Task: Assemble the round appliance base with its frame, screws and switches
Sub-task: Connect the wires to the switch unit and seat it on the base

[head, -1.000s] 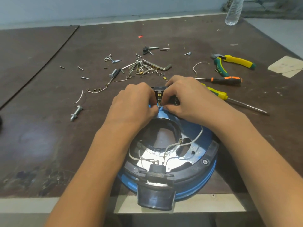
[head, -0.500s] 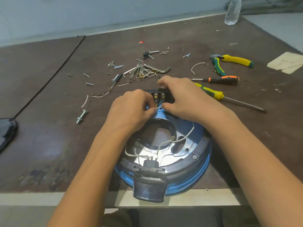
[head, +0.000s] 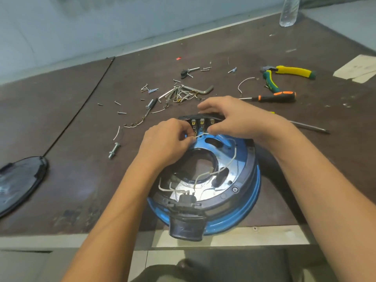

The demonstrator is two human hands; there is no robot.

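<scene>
Both hands are wiring the base (head: pixel 252 192) at twelve o'clock: left hand (head: pixel 164 143) pinching the white wire (head: pixel 200 135), right hand (head: pixel 238 117) gripping the switch block (head: pixel 201 122), ideally pushing straight.

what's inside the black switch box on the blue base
Metal terminals, with a white wire pinched by the left hand. The right hand, gripping the box, covers its right end.
</scene>
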